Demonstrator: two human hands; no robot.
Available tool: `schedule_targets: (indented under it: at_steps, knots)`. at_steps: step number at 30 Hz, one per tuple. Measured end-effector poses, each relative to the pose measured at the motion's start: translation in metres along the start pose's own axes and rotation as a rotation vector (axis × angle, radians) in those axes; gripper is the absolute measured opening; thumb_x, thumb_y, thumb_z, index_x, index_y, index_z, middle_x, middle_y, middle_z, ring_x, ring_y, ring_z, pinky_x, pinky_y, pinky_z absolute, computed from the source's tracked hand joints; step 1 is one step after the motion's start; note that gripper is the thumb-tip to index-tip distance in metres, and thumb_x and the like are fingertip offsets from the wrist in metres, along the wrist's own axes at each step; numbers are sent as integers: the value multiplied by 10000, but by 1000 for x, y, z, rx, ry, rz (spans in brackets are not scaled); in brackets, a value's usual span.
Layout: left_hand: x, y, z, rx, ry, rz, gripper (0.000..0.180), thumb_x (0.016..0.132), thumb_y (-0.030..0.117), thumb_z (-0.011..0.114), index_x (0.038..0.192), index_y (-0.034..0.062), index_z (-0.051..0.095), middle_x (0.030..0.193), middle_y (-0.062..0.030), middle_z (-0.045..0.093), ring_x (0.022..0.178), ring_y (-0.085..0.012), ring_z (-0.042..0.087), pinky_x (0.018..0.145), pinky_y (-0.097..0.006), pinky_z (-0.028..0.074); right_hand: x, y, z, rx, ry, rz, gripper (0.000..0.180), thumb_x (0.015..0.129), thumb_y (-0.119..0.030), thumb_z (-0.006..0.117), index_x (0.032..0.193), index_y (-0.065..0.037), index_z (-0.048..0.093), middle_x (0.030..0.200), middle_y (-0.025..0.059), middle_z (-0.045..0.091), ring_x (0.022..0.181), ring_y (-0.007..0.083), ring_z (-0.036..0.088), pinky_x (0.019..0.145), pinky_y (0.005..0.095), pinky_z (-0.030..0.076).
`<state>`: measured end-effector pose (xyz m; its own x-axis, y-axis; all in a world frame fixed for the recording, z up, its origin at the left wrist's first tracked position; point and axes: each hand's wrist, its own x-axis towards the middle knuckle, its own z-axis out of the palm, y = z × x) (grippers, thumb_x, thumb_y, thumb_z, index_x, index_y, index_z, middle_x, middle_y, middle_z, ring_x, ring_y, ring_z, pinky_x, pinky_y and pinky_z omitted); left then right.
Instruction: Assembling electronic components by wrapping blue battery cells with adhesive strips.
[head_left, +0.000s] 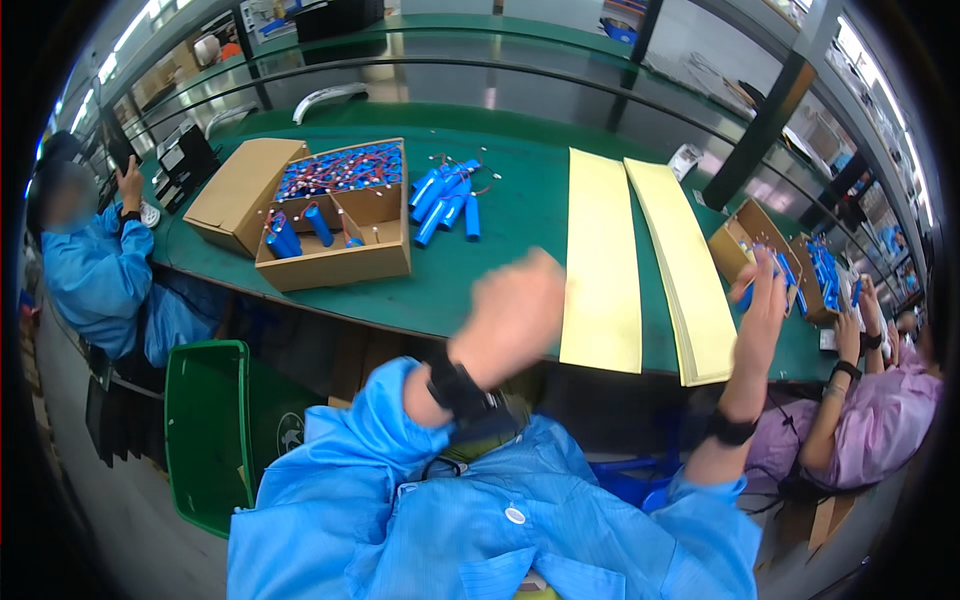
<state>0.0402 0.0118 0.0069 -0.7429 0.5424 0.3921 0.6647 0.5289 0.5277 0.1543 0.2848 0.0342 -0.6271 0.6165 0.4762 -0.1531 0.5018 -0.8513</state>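
My left hand (515, 312) is raised over the front edge of the green table, smeared by motion; its fingers cannot be made out. My right hand (762, 325) reaches to the small cardboard box (728, 243) at the right, its thumb and fingers around a blue cylindrical battery pack (746, 296). More blue battery packs with wires lie in that box, partly hidden by my fingers. Between my hands lie a yellow sheet (603, 265) and a stack of yellow sheets (690, 290). A loose pile of blue battery packs (447, 200) lies beyond my left hand.
An open divided cardboard box (340, 272) holds many wired battery packs; another carton (238, 195) leans beside it. A green bin (207, 440) stands lower left. Co-workers sit at left in blue (95, 285) and at right in pink (880, 425), beside another box of packs (823, 275).
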Motion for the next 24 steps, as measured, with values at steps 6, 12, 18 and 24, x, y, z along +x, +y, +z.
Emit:
schedule_targets:
  at_steps: [6,12,18,24]
  knots:
    - [50,-95,14,535,161,-278,345,832,330,607,858,-14,604,852,-180,628,772,-308,650,635,-397,535,105,105,-81,-1413,18,74,291,821,-121,505,1086,-13,555,1059,226,581,999,380,557,888,449,430]
    - [71,-104,18,491,72,-338,309,824,273,520,794,-16,625,769,-203,658,735,-347,657,645,-446,526,87,81,-58,-1481,36,122,402,822,-197,551,1207,-83,525,1153,192,557,1027,419,536,873,452,446]
    - [38,-83,-2,-996,-229,-472,369,920,380,495,942,16,548,779,-85,637,687,-129,611,624,-228,479,13,47,-29,-613,-138,-320,199,778,-105,636,968,-54,668,904,118,660,832,234,634,739,325,494]
    - [-10,-12,38,-1353,-465,-369,256,936,259,512,993,9,518,892,-119,641,817,-168,633,734,-260,507,-64,-3,55,-479,-685,4,132,748,-122,662,834,-30,624,804,97,578,738,246,583,666,332,464]
